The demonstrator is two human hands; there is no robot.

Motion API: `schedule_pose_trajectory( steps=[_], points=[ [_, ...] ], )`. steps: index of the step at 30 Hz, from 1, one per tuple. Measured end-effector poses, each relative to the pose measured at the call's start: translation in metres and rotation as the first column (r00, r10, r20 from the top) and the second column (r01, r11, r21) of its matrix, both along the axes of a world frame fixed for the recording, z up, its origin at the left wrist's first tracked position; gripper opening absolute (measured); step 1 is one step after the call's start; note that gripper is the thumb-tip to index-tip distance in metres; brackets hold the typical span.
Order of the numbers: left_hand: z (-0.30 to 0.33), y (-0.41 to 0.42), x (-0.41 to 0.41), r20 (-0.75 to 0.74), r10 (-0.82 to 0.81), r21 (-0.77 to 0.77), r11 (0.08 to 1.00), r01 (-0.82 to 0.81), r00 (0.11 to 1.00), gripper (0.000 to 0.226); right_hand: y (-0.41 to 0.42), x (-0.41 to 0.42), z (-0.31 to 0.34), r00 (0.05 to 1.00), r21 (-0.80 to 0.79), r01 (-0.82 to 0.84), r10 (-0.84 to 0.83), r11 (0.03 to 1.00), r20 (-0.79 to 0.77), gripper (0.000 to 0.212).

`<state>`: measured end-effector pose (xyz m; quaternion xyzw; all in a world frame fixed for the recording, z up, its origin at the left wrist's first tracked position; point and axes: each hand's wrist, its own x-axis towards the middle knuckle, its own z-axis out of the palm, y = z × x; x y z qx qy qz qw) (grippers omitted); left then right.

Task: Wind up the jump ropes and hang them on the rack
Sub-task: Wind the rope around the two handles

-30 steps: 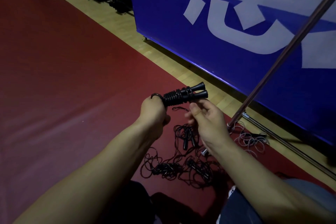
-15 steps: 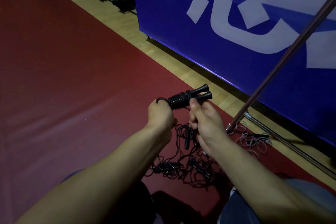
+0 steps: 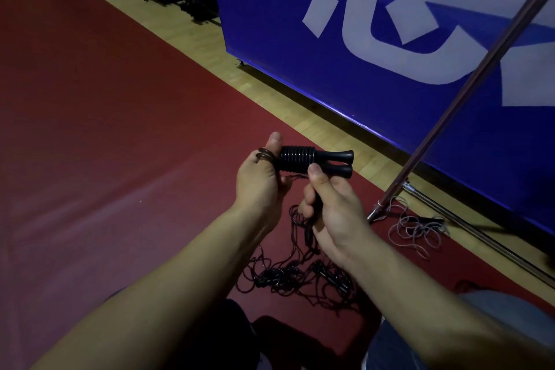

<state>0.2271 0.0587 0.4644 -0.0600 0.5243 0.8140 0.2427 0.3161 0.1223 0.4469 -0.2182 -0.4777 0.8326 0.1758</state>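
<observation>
Two black jump rope handles [image 3: 315, 161] lie side by side, held up in the air over the floor, near the middle of the view. Thin black rope is wound round them in neat rings, so that part looks bumpy like a spring. The far ends, pointing to 3 o'clock, are smooth and flare out like little trumpets.

The left hand [image 3: 259, 182] is at 9 o'clock from the handles. It holds the wound end, with its thumb sticking straight up and a small loop of rope sitting by the thumb. The right hand [image 3: 333, 213] is at 5 o'clock from the handles. Its thumb presses on the lower handle and its fingers curl under, pinching it. Both bare forearms reach in from the bottom of the view.

Down at 6 o'clock from the hands, a messy pile of black ropes [image 3: 300, 273] lies on the smooth red floor mat [image 3: 105, 129]. A thin pale cord [image 3: 417, 231] lies in loose loops at 4 o'clock, beside the foot of a slim shiny metal rack pole [image 3: 468, 93]. The pole leans up to 1 o'clock. Behind it stands a big blue banner [image 3: 270, 9] with pale shapes on it. A strip of light wood floor [image 3: 210, 60] runs along its bottom edge.
</observation>
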Motion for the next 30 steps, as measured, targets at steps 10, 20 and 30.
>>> schedule_pose_trajectory(
  steps=[10,20,30],
  points=[
    [0.001,-0.001,0.006,0.189,-0.321,0.221,0.935,0.278,0.928,0.045,-0.01,0.001,-0.002,0.999,0.09,0.034,-0.032,0.995,-0.025,0.033],
    [0.013,-0.009,-0.018,0.279,-0.066,0.299,0.954,-0.022,0.958,0.029,0.0,0.01,-0.015,0.885,0.656,-0.443,0.182,0.61,0.428,0.04],
    [0.018,-0.014,0.005,0.246,-0.38,0.15,0.924,0.353,0.892,0.02,0.04,0.015,-0.016,0.804,0.652,-0.5,0.026,0.569,0.594,0.033]
  ],
)
